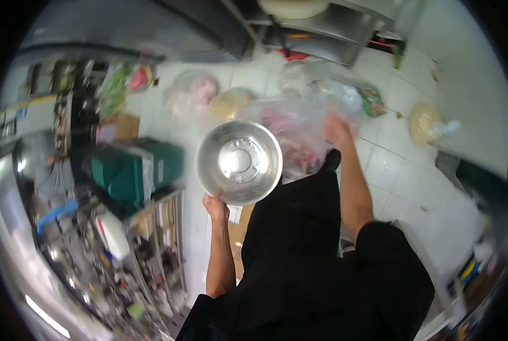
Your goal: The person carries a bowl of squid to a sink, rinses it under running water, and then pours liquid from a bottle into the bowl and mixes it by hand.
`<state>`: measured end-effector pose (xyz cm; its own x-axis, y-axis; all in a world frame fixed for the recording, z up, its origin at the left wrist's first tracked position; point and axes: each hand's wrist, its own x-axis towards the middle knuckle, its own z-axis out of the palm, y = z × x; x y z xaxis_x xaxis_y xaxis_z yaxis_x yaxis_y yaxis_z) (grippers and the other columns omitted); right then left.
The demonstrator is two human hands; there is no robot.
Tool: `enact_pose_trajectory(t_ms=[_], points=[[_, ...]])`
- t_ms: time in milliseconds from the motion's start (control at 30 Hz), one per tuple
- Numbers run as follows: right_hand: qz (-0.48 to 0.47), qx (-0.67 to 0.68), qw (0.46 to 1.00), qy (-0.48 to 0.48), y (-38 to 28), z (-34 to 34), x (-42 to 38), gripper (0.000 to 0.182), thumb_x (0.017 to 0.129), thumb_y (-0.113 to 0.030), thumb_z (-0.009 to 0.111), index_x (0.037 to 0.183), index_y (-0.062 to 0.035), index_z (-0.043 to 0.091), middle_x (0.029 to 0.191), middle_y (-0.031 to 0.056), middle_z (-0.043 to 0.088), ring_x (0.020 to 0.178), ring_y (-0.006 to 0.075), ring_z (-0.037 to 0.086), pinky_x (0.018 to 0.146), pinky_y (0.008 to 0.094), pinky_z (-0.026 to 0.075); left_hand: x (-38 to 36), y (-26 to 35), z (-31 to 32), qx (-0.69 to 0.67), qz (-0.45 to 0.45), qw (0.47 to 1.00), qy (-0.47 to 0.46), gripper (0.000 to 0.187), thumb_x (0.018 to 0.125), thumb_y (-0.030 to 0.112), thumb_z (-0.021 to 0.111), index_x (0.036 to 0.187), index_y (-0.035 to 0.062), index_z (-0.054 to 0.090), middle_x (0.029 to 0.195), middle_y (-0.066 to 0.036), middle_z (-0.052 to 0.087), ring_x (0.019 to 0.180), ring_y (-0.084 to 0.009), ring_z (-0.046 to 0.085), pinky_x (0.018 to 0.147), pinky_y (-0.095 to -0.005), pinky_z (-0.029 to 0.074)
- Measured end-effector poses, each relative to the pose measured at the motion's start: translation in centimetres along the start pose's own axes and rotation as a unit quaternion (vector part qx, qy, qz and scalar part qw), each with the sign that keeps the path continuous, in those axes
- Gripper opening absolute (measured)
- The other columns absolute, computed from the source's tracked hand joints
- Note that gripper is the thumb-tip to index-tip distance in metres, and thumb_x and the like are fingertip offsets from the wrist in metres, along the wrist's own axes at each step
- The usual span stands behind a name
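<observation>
My left hand (pixel 216 206) is closed on the rim of a round metal colander (pixel 208 156), its perforated inside facing up at me. Just right of the colander, a large clear plastic bag (pixel 291 122) with pinkish-red contents rests low by my foot. At the bag's right edge is my right hand (pixel 337 131), smeared by motion, with clear film around its fingers; I cannot tell what they grip. Behind the bag lie another clear bag with pale pink contents (pixel 200 94) and a yellowish bag (pixel 231 102).
A green bin (pixel 166 165) and a cluttered metal rack (pixel 154 256) stand at left. A steel shelf unit (pixel 345 28) is at the back. On the tiled floor (pixel 385 165), a tied yellowish bag (pixel 423 122) lies at right. Cardboard (pixel 240 238) is beneath my left arm.
</observation>
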<state>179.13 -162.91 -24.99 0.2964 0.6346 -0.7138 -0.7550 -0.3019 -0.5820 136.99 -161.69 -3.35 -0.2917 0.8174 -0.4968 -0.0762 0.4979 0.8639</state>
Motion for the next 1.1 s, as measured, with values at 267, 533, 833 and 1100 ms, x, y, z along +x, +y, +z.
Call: enact_pose_trajectory(t_ms=[267, 533, 833, 1100], points=[[-0.058, 0.135, 0.945, 0.291, 13.6, -5.3, -34.2, 0.031, 0.086, -0.024, 0.058, 0.115, -0.0113, 0.054, 0.100, 0.0042, 0.064, 0.077, 0.0176, 0.062, 0.065, 0.0303, 0.049, 13.8, 0.1, 5.8, 0.205, 0.040, 0.894, -0.396, 0.029, 0.072, -0.005, 0.053, 0.100, -0.0055, 0.058, 0.087, -0.009, 0.063, 0.078, -0.0195, 0.061, 0.069, -0.0313, 0.049], [-0.172, 0.210, 0.958, 0.098, 26.0, 8.3, -49.9, 0.055, 0.088, -0.045, 0.056, 0.130, -0.0118, 0.043, 0.118, 0.0069, 0.054, 0.091, 0.0206, 0.060, 0.073, 0.0360, 0.053, 4.9, -0.6, 10.4, 0.392, 0.105, 0.593, -0.695, 0.023, 0.077, 0.002, 0.063, 0.099, -0.0036, 0.062, 0.091, -0.005, 0.063, 0.078, -0.0144, 0.058, 0.072, -0.0277, 0.046], [-0.445, 0.316, 0.816, 0.189, 45.6, 11.6, -71.2, 0.085, 0.080, -0.050, 0.065, 0.143, -0.0127, 0.022, 0.134, 0.0137, 0.038, 0.107, 0.0248, 0.055, 0.077, 0.0362, 0.055, -28.3, -6.3, -2.4, 0.385, 0.146, 0.257, -0.874, 0.041, 0.082, 0.006, 0.057, 0.121, -0.0022, 0.049, 0.103, -0.011, 0.059, 0.085, -0.0156, 0.058, 0.076, -0.0277, 0.047], [-0.356, 0.476, 0.552, 0.585, 65.4, 11.0, -89.5, 0.067, 0.079, -0.018, 0.066, 0.134, 0.0008, 0.032, 0.120, 0.0154, 0.052, 0.103, 0.0250, 0.057, 0.076, 0.0369, 0.054, -50.7, -19.4, -28.4, 0.386, -0.139, 0.058, -0.910, 0.042, 0.088, 0.006, 0.053, 0.128, 0.0051, 0.042, 0.114, -0.009, 0.055, 0.105, -0.0170, 0.052, 0.091, -0.0333, 0.043]])
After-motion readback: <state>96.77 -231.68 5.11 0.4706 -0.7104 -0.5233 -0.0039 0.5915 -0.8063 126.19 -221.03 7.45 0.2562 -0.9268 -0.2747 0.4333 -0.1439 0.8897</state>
